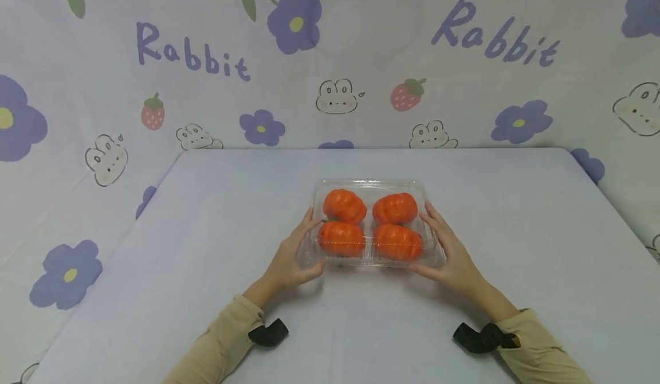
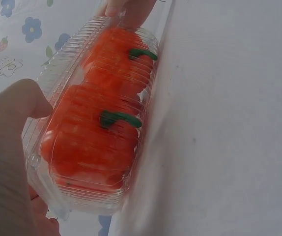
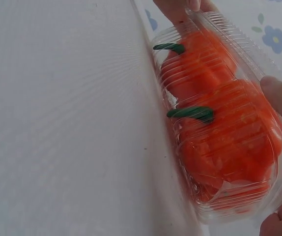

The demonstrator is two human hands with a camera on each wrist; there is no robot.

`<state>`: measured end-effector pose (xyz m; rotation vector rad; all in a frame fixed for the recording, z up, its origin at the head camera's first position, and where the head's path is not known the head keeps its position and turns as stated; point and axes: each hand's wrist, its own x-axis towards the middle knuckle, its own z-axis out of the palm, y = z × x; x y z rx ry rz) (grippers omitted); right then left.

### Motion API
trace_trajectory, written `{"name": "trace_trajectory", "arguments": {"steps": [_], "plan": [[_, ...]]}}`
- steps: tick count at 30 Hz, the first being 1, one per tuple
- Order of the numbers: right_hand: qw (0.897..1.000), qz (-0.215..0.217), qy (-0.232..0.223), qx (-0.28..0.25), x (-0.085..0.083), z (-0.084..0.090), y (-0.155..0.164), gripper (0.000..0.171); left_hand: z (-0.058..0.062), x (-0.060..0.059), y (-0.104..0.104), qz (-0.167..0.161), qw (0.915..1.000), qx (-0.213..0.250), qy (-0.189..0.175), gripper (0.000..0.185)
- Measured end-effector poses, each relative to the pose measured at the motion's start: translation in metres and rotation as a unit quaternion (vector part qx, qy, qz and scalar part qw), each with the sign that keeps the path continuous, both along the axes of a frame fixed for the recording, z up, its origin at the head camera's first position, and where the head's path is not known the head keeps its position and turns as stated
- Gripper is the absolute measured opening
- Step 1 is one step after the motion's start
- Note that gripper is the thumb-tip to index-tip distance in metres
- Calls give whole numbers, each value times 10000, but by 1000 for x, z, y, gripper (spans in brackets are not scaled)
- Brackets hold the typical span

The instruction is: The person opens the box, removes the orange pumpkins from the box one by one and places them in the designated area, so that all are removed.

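Tan sleeves [image 1: 222, 338] and black wrist straps [image 1: 268, 333] sit at the bottom of the head view, and from them both hands reach forward to a clear box [image 1: 371, 184] lying flat near the middle of the table [image 1: 206, 229]. Inside the box are four orange pumpkins [image 1: 344, 205] in two rows of two, packed close under the ribbed lid, with green stems that show through the plastic in the wrist views. On the box's left end the left hand [image 1: 289, 261] has its fingers laid nearly straight along the side wall and its thumb at the near corner, so it clasps the end lightly between thumb and fingers; the left wrist view shows the thumb [image 2: 20, 103] pressed against the lid edge with the pumpkins just beyond it. On the opposite end the right hand [image 1: 454, 258] mirrors this, fingers stretched along the right wall and thumb tucked under the near corner; in the right wrist view a fingertip [image 3: 278, 96] rests on the lid and another bit of the hand shows at the bottom corner. Each wrist view also catches the fingertips of the other hand at the far end of the box. Whether the box rests fully on the table or is slightly lifted cannot be told. Behind the table hangs a pale cloth [image 1: 330, 57] printed with purple flowers, strawberries, rabbits and the word "Rabbit".
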<state>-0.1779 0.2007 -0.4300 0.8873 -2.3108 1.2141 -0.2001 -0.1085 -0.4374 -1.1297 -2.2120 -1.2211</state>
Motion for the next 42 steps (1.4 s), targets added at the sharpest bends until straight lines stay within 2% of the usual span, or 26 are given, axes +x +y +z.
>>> {"name": "trace_trajectory", "arguments": {"steps": [6,11,15,17,20,24,32,39,42], "plan": [[9998,109,-72,-154,7,13,-5,87,-1,-1,0,-50,9999,109,-82,69],[9982,213,-433,-343,13,19,-8,87,-1,0,0,-51,9998,157,-77,66],[9951,359,-747,-533,15,21,-10,90,-7,1,1,-28,9985,377,-398,64],[9938,399,-846,-593,14,21,-11,92,-10,1,3,-74,9961,555,-689,63],[9930,307,-949,-638,15,21,-11,96,-11,4,5,-278,9900,837,-1102,64],[9926,129,-1007,-664,16,22,-11,98,-6,9,8,-553,9835,1028,-1379,68],[9919,179,-1024,-730,16,19,-10,98,-3,10,7,-538,9851,925,-1348,84],[9897,316,-1132,-811,15,22,-10,97,-2,10,6,-574,9893,854,-1034,77],[9882,297,-1269,-799,14,23,-9,96,-2,9,6,-705,9888,935,-922,74]]}}
